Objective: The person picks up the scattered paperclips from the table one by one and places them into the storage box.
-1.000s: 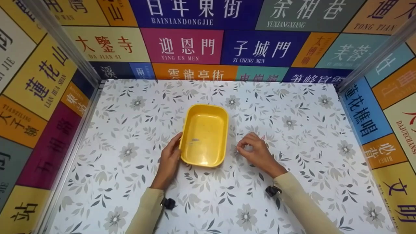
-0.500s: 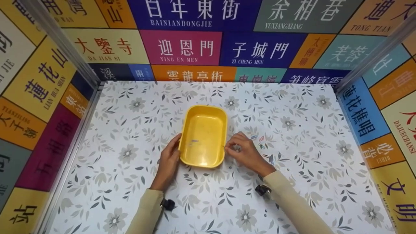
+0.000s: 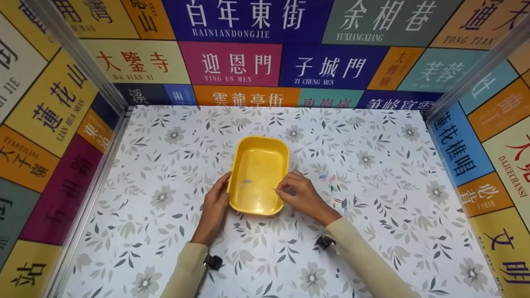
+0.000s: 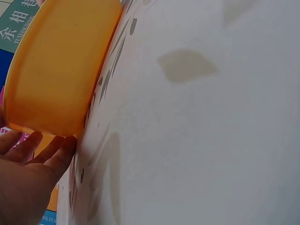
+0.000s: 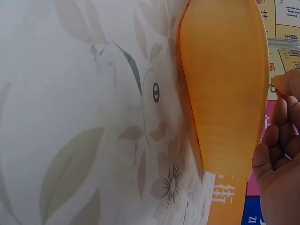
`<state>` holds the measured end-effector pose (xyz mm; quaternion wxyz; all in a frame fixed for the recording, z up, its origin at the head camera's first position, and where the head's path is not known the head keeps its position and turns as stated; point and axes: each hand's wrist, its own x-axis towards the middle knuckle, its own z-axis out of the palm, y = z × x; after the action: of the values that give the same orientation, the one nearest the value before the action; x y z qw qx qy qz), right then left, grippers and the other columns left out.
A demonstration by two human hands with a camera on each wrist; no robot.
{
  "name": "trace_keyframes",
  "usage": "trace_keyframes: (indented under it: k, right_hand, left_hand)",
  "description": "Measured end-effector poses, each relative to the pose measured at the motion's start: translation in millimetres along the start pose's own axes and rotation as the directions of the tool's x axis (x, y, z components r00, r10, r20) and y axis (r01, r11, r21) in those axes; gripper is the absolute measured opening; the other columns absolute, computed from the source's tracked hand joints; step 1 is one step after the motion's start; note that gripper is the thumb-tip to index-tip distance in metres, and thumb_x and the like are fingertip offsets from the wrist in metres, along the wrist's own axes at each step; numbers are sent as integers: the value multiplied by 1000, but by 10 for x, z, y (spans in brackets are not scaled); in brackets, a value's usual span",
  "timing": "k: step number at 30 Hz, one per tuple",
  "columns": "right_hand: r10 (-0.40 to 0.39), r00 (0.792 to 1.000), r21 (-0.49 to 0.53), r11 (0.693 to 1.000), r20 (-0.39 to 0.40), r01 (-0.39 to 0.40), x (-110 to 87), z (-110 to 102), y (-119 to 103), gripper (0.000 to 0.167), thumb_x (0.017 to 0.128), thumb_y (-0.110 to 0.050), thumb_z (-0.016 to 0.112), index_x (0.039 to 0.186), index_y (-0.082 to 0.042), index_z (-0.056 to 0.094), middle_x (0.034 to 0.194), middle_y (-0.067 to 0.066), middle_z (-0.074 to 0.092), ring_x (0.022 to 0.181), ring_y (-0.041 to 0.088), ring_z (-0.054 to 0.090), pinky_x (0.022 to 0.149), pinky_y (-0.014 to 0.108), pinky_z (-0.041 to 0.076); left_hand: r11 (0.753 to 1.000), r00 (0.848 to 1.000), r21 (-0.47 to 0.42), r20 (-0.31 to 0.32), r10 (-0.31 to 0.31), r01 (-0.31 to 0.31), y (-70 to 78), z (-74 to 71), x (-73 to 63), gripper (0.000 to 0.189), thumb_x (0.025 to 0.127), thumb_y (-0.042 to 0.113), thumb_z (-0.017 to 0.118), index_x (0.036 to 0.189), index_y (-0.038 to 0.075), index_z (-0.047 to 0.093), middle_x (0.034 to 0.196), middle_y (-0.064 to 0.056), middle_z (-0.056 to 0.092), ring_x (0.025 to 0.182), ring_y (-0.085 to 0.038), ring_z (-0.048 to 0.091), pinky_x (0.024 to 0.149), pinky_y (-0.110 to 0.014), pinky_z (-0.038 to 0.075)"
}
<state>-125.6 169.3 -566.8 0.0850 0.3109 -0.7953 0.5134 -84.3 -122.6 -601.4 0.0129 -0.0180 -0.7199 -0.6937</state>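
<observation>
A yellow plastic tub (image 3: 258,165) stands on the patterned table, with what look like a few paper clips (image 3: 247,181) on its floor. My left hand (image 3: 215,203) rests against the tub's left outer wall; the left wrist view shows its fingertips (image 4: 68,141) touching the yellow wall. Over the tub's right rim, my right hand (image 3: 304,192) pinches a tiny thin piece, seemingly a paper clip (image 3: 274,189), between thumb and fingertips. In the right wrist view this clip (image 5: 273,85) looks green and is mostly covered by the fingers.
Several coloured paper clips (image 3: 332,187) lie loose on the table to the right of the right hand. The floral tabletop (image 3: 174,231) is enclosed at the back and both sides by panels (image 3: 240,62) printed with coloured signs.
My right hand has moved left from beside the tub to over its right rim, bringing the pinched clip. The loose clips it covered now show. The left hand stays at the tub.
</observation>
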Motion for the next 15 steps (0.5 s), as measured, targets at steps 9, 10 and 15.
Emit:
trace_keyframes:
  k: [9,10,15]
  right_hand:
    - [-29,999,-25,999,22,30,54,56,13,14,90,5,85,88,-9,79,86,2,71,87,25,62,78,33,50]
    - [-28,999,-23,999,21,29,63,60,12,15,90,5,85,87,-9,80,86,2,71,87,25,62,78,34,49]
    - [-2,1000,-20,1000,26,2,119,70,-17,16,90,5,85,88,-11,80,86,1,70,88,24,61,75,38,49]
  left_hand:
    - [1000,1000,4,-3,-23,23,-16,11,-5,60,109,1,50,165,19,52,166,-3,54,151,-22,52,127,-34,40]
    - [1000,1000,5,-3,-24,24,-15,8,-7,60,109,1,50,165,20,52,166,-2,54,152,-22,52,128,-36,39]
    - [1000,1000,5,-5,-24,24,-22,-3,-11,60,108,2,51,165,21,52,167,-2,54,152,-23,52,129,-41,38]
